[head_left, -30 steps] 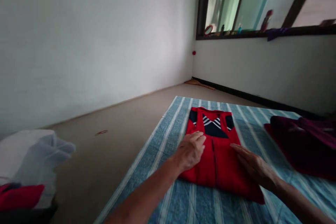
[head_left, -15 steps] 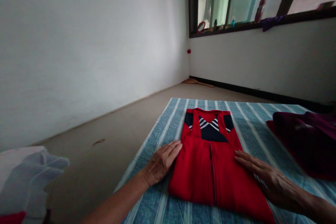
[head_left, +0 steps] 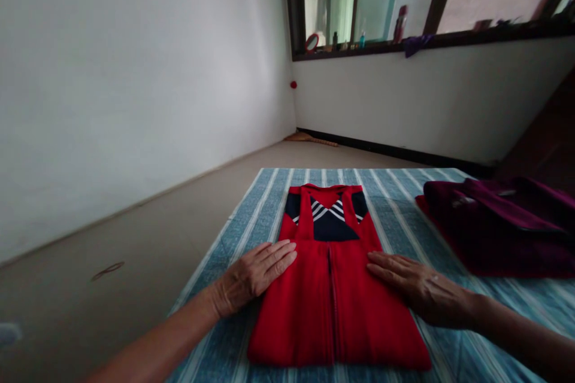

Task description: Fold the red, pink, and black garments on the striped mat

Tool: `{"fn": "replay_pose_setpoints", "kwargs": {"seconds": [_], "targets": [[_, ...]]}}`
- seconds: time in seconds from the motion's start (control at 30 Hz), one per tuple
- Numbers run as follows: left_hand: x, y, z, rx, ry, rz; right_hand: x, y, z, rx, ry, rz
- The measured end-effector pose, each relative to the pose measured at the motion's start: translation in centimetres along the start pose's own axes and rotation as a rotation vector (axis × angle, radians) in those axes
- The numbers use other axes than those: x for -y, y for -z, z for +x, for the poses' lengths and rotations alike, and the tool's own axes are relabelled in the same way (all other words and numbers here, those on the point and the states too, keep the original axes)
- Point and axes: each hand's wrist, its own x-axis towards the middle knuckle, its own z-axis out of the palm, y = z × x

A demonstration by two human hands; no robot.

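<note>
A folded red fabric garment [head_left: 296, 311] with navy panels, white chevron stripes and a dark central zip [head_left: 333, 305] lay flat on a blue cloth with white stripes [head_left: 224, 263], its neckline directed away from you. Your left hand [head_left: 254, 272] rested along its left edge, your right hand [head_left: 422, 290] along its right, both palms down; on each, the fingers were extended and released, touching the red fabric without gripping it. To the right lay a folded dark-purple textile [head_left: 485, 233]. Beyond, on the tan floor [head_left: 179, 233], a brown broom-like object [head_left: 309, 138] lay below a dark-framed window [head_left: 375, 0].
</note>
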Motion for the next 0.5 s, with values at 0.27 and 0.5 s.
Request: {"fn": "replay_pose_setpoints", "kwargs": {"seconds": [0.27, 0.5], "targets": [[1.1, -1.1, 0.1, 0.04, -0.005, -0.227, -0.7, 1.0, 1.0, -0.032, 0.165, -0.216], [1.3, -1.2, 0.3, 0.033, 0.041, -0.401, -1.5, 0.0, 1.2, -0.128, 0.26, -0.307]]}}
